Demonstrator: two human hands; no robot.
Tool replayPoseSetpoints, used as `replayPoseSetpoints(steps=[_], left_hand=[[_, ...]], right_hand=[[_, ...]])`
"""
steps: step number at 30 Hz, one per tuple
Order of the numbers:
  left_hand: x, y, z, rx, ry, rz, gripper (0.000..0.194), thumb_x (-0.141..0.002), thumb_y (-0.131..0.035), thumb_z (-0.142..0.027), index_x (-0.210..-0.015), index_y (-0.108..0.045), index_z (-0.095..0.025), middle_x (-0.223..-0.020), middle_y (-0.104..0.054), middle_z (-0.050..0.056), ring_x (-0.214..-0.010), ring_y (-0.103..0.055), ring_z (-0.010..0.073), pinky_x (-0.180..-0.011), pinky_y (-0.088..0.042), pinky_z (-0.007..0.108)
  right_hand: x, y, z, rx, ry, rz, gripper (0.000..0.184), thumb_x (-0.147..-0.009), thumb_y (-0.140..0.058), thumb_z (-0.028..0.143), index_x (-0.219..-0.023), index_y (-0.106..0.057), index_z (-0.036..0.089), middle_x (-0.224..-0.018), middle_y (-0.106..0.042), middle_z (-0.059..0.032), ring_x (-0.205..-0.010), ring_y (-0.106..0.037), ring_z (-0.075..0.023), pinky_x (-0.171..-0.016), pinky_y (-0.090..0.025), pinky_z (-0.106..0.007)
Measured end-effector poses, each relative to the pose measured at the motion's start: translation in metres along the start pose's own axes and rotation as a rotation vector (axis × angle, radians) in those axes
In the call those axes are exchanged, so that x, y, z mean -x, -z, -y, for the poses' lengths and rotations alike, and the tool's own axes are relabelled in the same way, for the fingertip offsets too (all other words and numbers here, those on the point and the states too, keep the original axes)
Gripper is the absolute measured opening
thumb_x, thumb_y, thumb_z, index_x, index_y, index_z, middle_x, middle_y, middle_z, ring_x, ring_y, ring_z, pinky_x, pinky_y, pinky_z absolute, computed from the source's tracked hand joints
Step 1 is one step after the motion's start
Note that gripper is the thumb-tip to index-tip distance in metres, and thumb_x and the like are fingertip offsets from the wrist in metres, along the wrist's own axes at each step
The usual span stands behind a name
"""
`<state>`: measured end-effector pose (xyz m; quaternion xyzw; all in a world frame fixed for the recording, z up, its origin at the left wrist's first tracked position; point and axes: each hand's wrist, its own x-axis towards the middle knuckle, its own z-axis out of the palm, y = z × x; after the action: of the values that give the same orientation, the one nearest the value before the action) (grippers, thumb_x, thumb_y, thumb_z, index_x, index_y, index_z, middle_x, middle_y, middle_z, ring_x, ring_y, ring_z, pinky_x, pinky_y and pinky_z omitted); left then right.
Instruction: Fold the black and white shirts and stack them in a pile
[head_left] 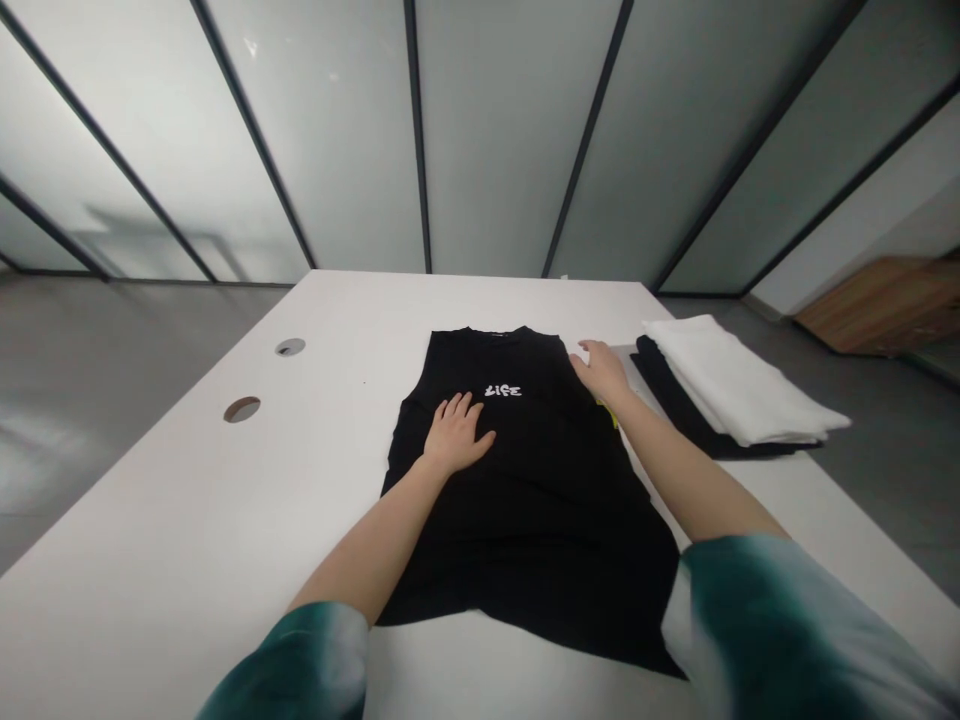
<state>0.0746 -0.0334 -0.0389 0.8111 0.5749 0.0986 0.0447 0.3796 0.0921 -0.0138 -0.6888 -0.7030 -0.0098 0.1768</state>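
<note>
A black sleeveless shirt lies spread on the white table, its neckline at the far end and its hem toward me. Small white lettering shows on its upper part. My left hand rests flat on the shirt beside the lettering, fingers spread. At the shirt's right armhole edge is my right hand, with its fingers apart and nothing visibly held; whether it touches the cloth is hard to tell. A bit of yellow peeks out at the shirt's right edge, partly hidden by my right wrist.
Folded white cloth sits on folded black cloth at the right edge of the white table. Two round holes pierce the tabletop on the left. Frosted glass panels stand behind, and a wooden piece is at the far right.
</note>
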Motion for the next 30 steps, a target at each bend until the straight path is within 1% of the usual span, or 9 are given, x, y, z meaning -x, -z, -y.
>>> replayPoseSetpoints(steps=[3,6,10,13,15,20,23,26,30], left_hand=[[-0.001,0.001,0.001,-0.014,0.000,0.000,0.063,-0.095,-0.040,-0.056,-0.143,-0.049,-0.017,-0.156,-0.041,0.013,-0.147,-0.030,0.0293,-0.120,-0.024,0.047],[-0.001,0.004,0.001,-0.021,-0.003,0.017,0.063,-0.095,-0.040,-0.055,-0.143,-0.049,-0.017,-0.156,-0.041,0.013,-0.147,-0.031,0.0291,-0.121,-0.023,0.046],[-0.002,0.008,-0.001,-0.023,-0.002,0.038,0.061,-0.095,-0.041,-0.054,-0.143,-0.049,-0.017,-0.157,-0.039,0.014,-0.148,-0.030,0.0294,-0.121,-0.023,0.047],[-0.005,0.012,0.001,0.007,-0.014,0.064,0.062,-0.095,-0.042,-0.053,-0.144,-0.047,-0.015,-0.157,-0.038,0.015,-0.148,-0.028,0.0299,-0.120,-0.023,0.048],[-0.006,0.018,0.010,0.062,-0.037,0.068,0.061,-0.096,-0.043,-0.050,-0.145,-0.045,-0.014,-0.158,-0.038,0.014,-0.148,-0.029,0.0279,-0.120,-0.026,0.045],[0.001,0.043,0.056,0.125,0.009,-0.039,0.050,-0.096,-0.040,-0.039,-0.138,-0.051,-0.013,-0.142,-0.056,0.012,-0.133,-0.050,0.0226,-0.114,-0.037,0.037],[0.007,0.051,0.073,0.028,0.057,-0.041,0.051,-0.095,-0.041,-0.038,-0.137,-0.052,-0.012,-0.140,-0.057,0.014,-0.131,-0.051,0.0242,-0.114,-0.036,0.037],[0.002,0.048,0.066,-0.065,0.063,0.011,0.058,-0.096,-0.040,-0.042,-0.145,-0.045,-0.012,-0.152,-0.044,0.016,-0.142,-0.039,0.0270,-0.117,-0.031,0.039],[-0.025,0.034,0.036,-0.110,0.130,0.065,0.068,-0.097,-0.035,-0.052,-0.153,-0.035,-0.014,-0.162,-0.027,0.016,-0.150,-0.022,0.0326,-0.119,-0.024,0.047]], right_hand=[[0.053,0.010,0.000,0.051,0.107,0.077,0.052,-0.096,-0.041,0.044,-0.136,-0.055,0.015,-0.139,-0.055,-0.0169,-0.130,-0.047,-0.0338,-0.107,-0.038,-0.047],[0.102,0.007,0.006,0.082,0.161,0.177,0.061,-0.095,-0.040,0.054,-0.144,-0.049,0.019,-0.153,-0.043,-0.0143,-0.142,-0.035,-0.0342,-0.112,-0.033,-0.049],[0.139,0.003,0.010,0.101,0.187,0.267,0.067,-0.095,-0.038,0.058,-0.150,-0.041,0.020,-0.159,-0.033,-0.0125,-0.148,-0.025,-0.0326,-0.117,-0.025,-0.050],[0.145,0.012,0.004,0.072,0.136,0.227,0.066,-0.096,-0.038,0.054,-0.150,-0.041,0.017,-0.158,-0.035,-0.0148,-0.146,-0.029,-0.0314,-0.117,-0.028,-0.048],[0.145,0.021,-0.005,0.069,0.060,0.192,0.065,-0.096,-0.041,0.050,-0.148,-0.043,0.012,-0.156,-0.038,-0.0182,-0.144,-0.034,-0.0325,-0.115,-0.031,-0.047],[0.151,0.034,-0.024,0.066,0.006,0.154,0.058,-0.095,-0.045,0.044,-0.143,-0.049,0.011,-0.149,-0.046,-0.0192,-0.139,-0.041,-0.0319,-0.112,-0.035,-0.046],[0.146,0.032,-0.018,0.054,0.036,0.161,0.057,-0.094,-0.046,0.044,-0.142,-0.050,0.013,-0.150,-0.046,-0.0180,-0.139,-0.041,-0.0320,-0.111,-0.036,-0.046],[0.128,0.028,0.006,0.036,0.096,0.175,0.059,-0.096,-0.043,0.046,-0.145,-0.048,0.015,-0.153,-0.043,-0.0159,-0.141,-0.038,-0.0314,-0.114,-0.033,-0.046],[0.097,0.017,0.047,0.039,0.108,0.241,0.069,-0.097,-0.036,0.057,-0.154,-0.035,0.019,-0.161,-0.030,-0.0117,-0.148,-0.025,-0.0322,-0.118,-0.024,-0.049]])
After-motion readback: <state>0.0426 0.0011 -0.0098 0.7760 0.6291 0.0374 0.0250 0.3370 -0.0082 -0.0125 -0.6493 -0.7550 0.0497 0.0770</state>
